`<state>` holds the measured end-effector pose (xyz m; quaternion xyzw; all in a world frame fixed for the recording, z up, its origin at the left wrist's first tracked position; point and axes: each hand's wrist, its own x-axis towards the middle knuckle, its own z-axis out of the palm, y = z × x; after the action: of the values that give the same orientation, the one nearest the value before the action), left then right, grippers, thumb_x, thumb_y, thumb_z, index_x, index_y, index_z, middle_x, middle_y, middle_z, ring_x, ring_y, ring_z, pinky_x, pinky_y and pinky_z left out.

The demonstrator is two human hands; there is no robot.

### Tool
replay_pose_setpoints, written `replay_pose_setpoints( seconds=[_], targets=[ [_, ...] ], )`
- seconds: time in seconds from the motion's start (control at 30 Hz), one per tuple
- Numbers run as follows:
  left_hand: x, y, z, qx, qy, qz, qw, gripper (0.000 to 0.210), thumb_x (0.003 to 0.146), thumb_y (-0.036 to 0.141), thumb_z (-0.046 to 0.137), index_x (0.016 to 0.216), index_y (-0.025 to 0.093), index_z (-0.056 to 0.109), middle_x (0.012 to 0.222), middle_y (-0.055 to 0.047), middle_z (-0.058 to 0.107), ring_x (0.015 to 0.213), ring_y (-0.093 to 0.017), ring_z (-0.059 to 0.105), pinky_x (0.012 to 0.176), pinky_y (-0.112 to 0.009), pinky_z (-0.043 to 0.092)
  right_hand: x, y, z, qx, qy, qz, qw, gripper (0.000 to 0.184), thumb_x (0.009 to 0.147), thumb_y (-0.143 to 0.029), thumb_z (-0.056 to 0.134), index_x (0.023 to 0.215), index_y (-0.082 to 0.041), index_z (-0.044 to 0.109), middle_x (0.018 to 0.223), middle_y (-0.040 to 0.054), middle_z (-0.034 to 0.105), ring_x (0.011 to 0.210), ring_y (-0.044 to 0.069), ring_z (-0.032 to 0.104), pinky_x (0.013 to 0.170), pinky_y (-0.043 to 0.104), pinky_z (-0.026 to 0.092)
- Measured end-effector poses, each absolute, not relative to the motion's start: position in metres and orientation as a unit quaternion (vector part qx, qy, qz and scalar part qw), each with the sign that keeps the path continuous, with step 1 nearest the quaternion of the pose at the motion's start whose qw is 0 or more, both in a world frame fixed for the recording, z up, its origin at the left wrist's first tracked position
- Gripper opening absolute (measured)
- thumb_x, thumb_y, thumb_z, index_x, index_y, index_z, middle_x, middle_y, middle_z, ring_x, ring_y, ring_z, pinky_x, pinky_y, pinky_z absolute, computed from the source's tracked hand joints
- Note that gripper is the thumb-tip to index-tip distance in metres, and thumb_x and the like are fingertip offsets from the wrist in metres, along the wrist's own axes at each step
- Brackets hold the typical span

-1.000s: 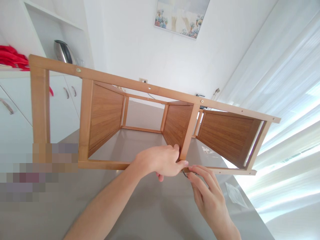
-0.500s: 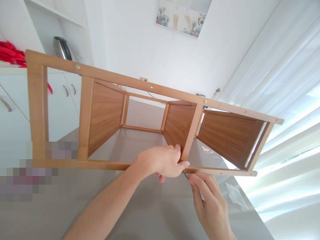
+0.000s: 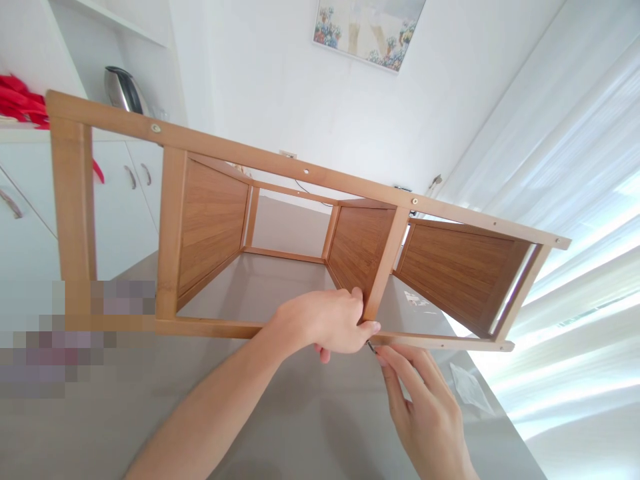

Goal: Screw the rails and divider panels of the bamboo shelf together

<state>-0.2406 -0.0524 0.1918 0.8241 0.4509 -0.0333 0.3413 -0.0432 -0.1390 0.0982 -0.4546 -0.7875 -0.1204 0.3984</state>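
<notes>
A wooden shelf frame [image 3: 280,163] lies on its side on the grey table, with several brown slatted panels [image 3: 215,227] between its rails. My left hand [image 3: 330,323] grips the frame where a crosspiece [image 3: 385,267] meets the near lower rail [image 3: 210,327]. Its thumb lies along the rail. Just below that joint, my right hand [image 3: 425,393] pinches a thin dark metal rod, which looks like a hex key [image 3: 371,347]. The rod's tip meets the rail's underside by my left thumb; what it fits into is hidden. Screw heads [image 3: 415,201] show along the upper rail.
A clear plastic bag [image 3: 470,387] lies on the grey table [image 3: 300,420] at right, near its edge. White curtains [image 3: 590,333] hang beyond. Behind the frame at left are white cabinets [image 3: 115,200], a metal kettle [image 3: 123,90] and red cloth [image 3: 20,103]. The lower left is blurred out.
The frame's upper rail has shifted very slightly in view, its left end a little higher. Both hands keep nearly the same place and grip.
</notes>
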Motion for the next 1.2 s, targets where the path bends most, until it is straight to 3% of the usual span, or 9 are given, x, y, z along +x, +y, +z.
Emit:
replay_pose_setpoints(
  seconds=[0.1,0.17,0.33,0.43,0.53,0.63,0.77,0.97,1.2],
  targets=[
    [-0.241,-0.052,0.191,0.822,0.455,-0.031,0.341,0.06,0.093,0.064,0.031,0.127,0.016,0.045,0.072,-0.007,0.075,0.064,-0.026,0.072,0.058,-0.034,0.046,-0.05,-0.143,0.096,-0.49,-0.757,-0.079,0.425,0.016,0.095,-0.021,0.057,0.107,-0.023,0.068,0.089,0.0051,0.069,0.071,0.013,0.065,0.046,0.018,0.05],
    [-0.241,-0.052,0.191,0.82,0.457,-0.037,0.344,0.06,0.093,0.064,0.031,0.127,0.016,0.045,0.065,-0.005,0.073,0.065,-0.026,0.072,0.057,-0.033,0.045,-0.055,-0.144,0.094,-0.512,-0.73,-0.049,0.449,0.016,0.095,-0.026,0.059,0.108,-0.023,0.068,0.08,0.0026,0.069,0.063,0.012,0.065,0.039,0.016,0.047],
    [-0.24,-0.052,0.193,0.815,0.46,-0.038,0.35,0.06,0.092,0.064,0.032,0.125,0.016,0.046,0.072,-0.006,0.074,0.062,-0.025,0.072,0.055,-0.033,0.045,-0.06,-0.144,0.088,-0.52,-0.718,0.045,0.461,0.017,0.097,-0.03,0.055,0.098,-0.023,0.071,0.084,0.0032,0.075,0.069,0.015,0.071,0.06,0.019,0.059],
    [-0.239,-0.051,0.193,0.817,0.456,-0.033,0.353,0.058,0.092,0.064,0.032,0.122,0.017,0.048,0.081,-0.008,0.076,0.057,-0.023,0.071,0.054,-0.033,0.045,-0.055,-0.142,0.087,-0.531,-0.71,0.108,0.449,0.019,0.097,-0.032,0.057,0.104,-0.022,0.071,0.088,0.0049,0.077,0.075,0.016,0.074,0.06,0.019,0.06],
    [-0.238,-0.05,0.192,0.817,0.453,-0.038,0.356,0.057,0.093,0.063,0.032,0.121,0.017,0.048,0.076,-0.007,0.075,0.057,-0.023,0.071,0.055,-0.033,0.045,-0.048,-0.14,0.089,-0.522,-0.73,0.13,0.421,0.02,0.096,-0.031,0.058,0.11,-0.023,0.069,0.098,0.0062,0.077,0.086,0.018,0.075,0.068,0.022,0.061],
    [-0.238,-0.05,0.191,0.816,0.454,-0.036,0.356,0.058,0.092,0.064,0.033,0.122,0.018,0.048,0.074,-0.006,0.075,0.061,-0.025,0.072,0.055,-0.033,0.046,-0.044,-0.139,0.094,-0.501,-0.761,0.119,0.395,0.022,0.094,-0.028,0.059,0.115,-0.024,0.067,0.105,0.006,0.076,0.09,0.018,0.074,0.074,0.024,0.062],
    [-0.238,-0.049,0.19,0.813,0.454,-0.034,0.364,0.059,0.091,0.065,0.034,0.124,0.018,0.048,0.075,-0.007,0.076,0.063,-0.026,0.072,0.056,-0.034,0.047,-0.041,-0.14,0.101,-0.483,-0.792,0.087,0.363,0.027,0.094,-0.027,0.058,0.121,-0.026,0.063,0.102,0.0037,0.076,0.082,0.015,0.074,0.061,0.019,0.061],
    [-0.238,-0.048,0.189,0.812,0.451,-0.037,0.369,0.059,0.091,0.064,0.033,0.126,0.018,0.047,0.067,-0.005,0.074,0.063,-0.027,0.072,0.056,-0.034,0.046,-0.033,-0.138,0.097,-0.448,-0.832,0.036,0.324,0.041,0.095,-0.027,0.06,0.136,-0.027,0.054,0.108,0.0043,0.074,0.085,0.016,0.073,0.072,0.024,0.063],
    [-0.238,-0.048,0.189,0.812,0.449,-0.039,0.372,0.062,0.092,0.065,0.033,0.13,0.017,0.045,0.063,-0.004,0.073,0.062,-0.027,0.072,0.054,-0.034,0.045,-0.035,-0.126,0.094,-0.356,-0.861,-0.089,0.353,0.041,0.088,-0.021,0.072,0.127,-0.022,0.059,0.092,0.0043,0.072,0.08,0.02,0.069,0.069,0.033,0.058]
  ],
)
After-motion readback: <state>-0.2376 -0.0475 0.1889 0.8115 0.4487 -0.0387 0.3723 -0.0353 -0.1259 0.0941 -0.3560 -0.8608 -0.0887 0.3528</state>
